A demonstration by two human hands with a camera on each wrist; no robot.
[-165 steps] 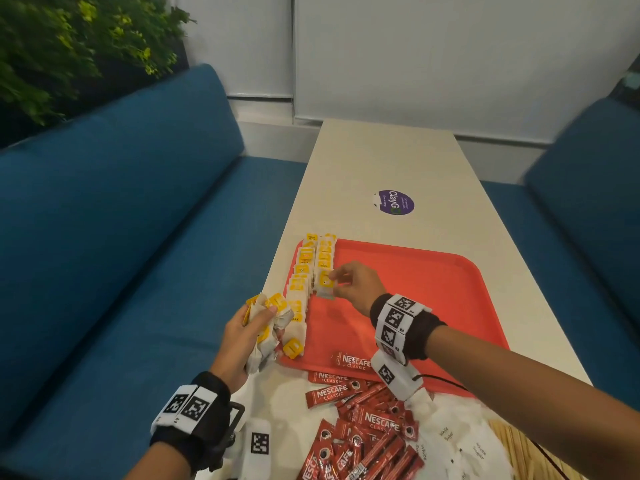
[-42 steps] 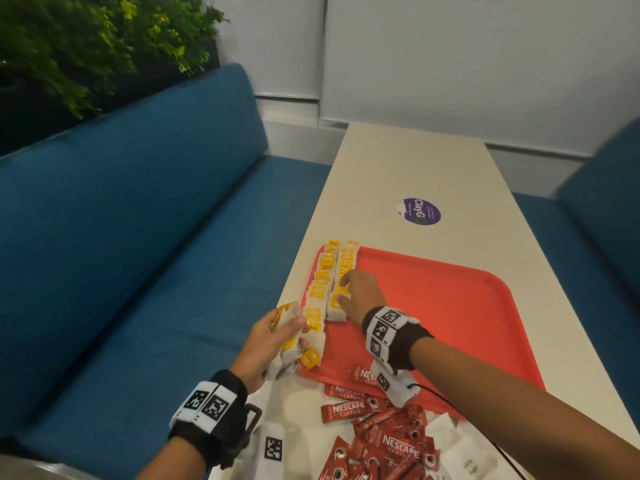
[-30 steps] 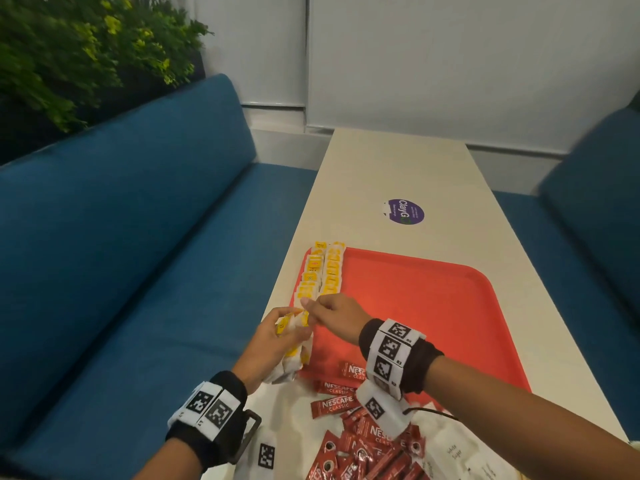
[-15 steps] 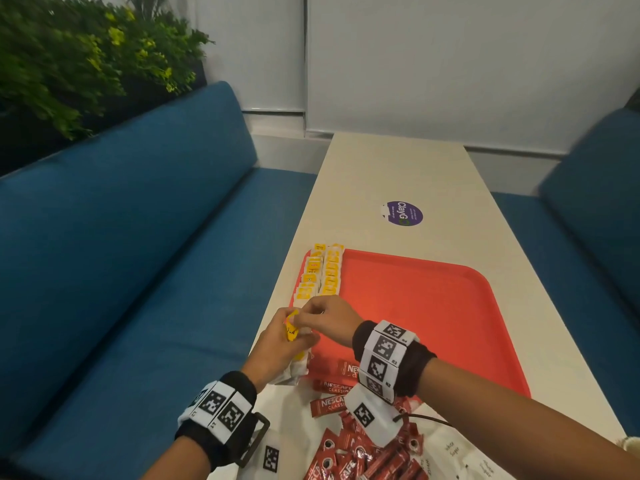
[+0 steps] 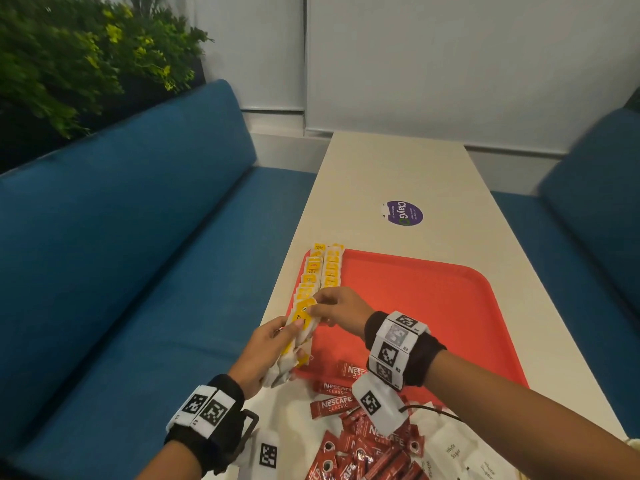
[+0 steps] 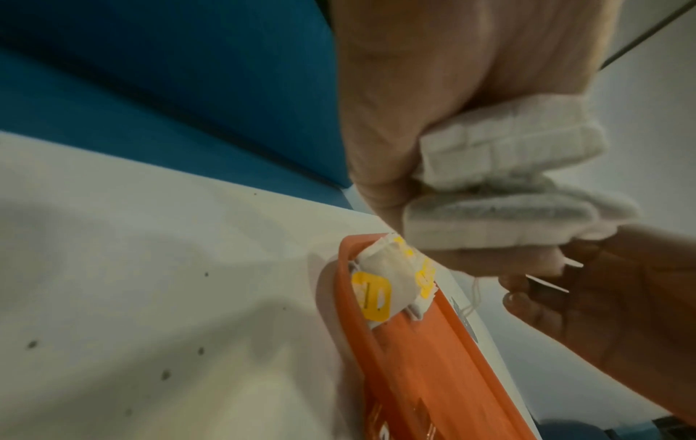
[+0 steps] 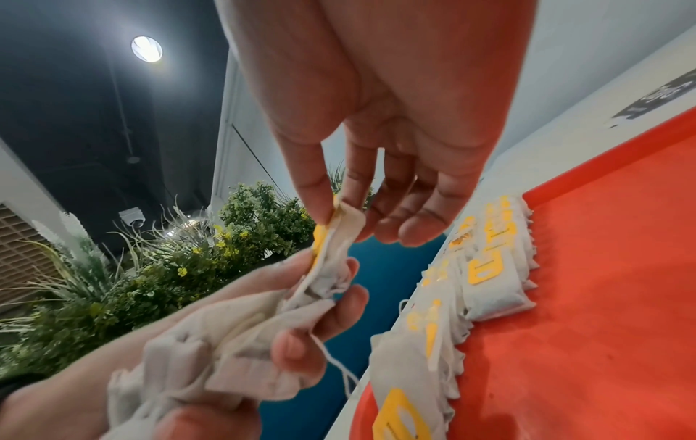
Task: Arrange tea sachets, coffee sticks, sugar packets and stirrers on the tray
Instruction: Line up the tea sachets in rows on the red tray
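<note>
My left hand (image 5: 277,337) grips a bunch of white tea sachets (image 5: 294,351) with yellow tags, just over the near left rim of the red tray (image 5: 433,306). My right hand (image 5: 320,304) pinches the top of one sachet (image 7: 339,226) in that bunch between thumb and forefinger. In the right wrist view the left hand (image 7: 263,342) shows curled round the crumpled bags. Two rows of tea sachets (image 5: 323,268) lie along the tray's left side. Red coffee sticks (image 5: 363,445) and white sugar packets (image 5: 453,452) are heaped on the table near me.
The long cream table (image 5: 398,168) carries a purple round sticker (image 5: 403,213) beyond the tray. Blue benches (image 5: 138,237) flank both sides, with plants (image 5: 69,57) behind the left one. A few coffee sticks (image 5: 349,370) overlap the tray's near rim. The tray's middle and right are bare.
My right hand has left the sachet row on the tray and come back to the bunch in my left hand, where it now pinches a sachet. The left hand rose slightly toward it.
</note>
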